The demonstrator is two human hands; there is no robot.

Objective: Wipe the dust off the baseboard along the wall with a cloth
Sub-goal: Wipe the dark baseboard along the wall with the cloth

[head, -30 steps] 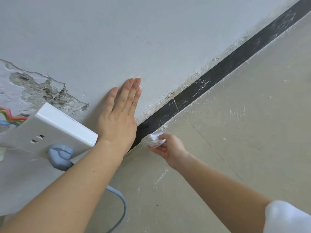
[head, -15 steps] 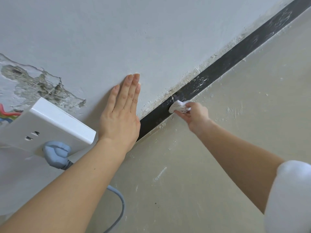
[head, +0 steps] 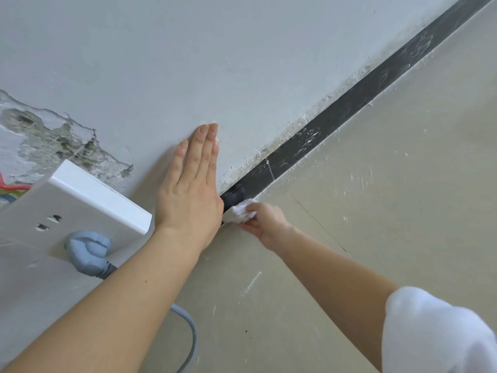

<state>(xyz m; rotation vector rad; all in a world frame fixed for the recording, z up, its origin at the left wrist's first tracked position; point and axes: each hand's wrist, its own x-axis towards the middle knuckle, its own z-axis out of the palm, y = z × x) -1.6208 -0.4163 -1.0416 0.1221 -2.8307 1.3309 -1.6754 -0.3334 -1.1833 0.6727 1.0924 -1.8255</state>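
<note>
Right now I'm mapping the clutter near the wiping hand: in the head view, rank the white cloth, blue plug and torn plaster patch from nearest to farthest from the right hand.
1. White cloth, held in the right hand against the baseboard.
2. Blue plug, left, under the socket plate.
3. Torn plaster patch, far left, up the wall.

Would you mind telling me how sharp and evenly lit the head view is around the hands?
Head view: soft, even light with no glare; the left hand casts a faint shadow on the wall; the right hand and white cloth look slightly soft; wide-angle tilt slants the baseboard.
</note>
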